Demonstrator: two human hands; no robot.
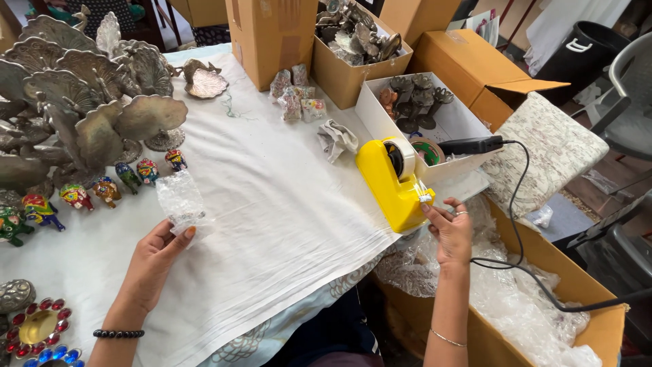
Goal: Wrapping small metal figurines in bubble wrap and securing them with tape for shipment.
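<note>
My left hand (pixel 153 261) rests on the white cloth and pinches the lower edge of a small piece of clear bubble wrap (pixel 179 199), which stands up from the fingers. My right hand (pixel 448 231) is at the table's right edge, its fingertips on the strip of clear tape at the cutter end of the yellow tape dispenser (pixel 394 187). The tape roll (pixel 402 158) sits upright in the dispenser. A row of small painted animal figurines (pixel 109 189) stands just beyond the left hand.
Brass peacock ornaments (pixel 81 102) crowd the far left. Cardboard boxes (pixel 272 37) of metal pieces stand at the back, beside a white box (pixel 448 122) of dark metal stands. A black cable (pixel 519 224) crosses a box of bubble wrap (pixel 536 306) at right. Wrapped items (pixel 299 95) and a crumpled cloth (pixel 336 139) lie mid-table.
</note>
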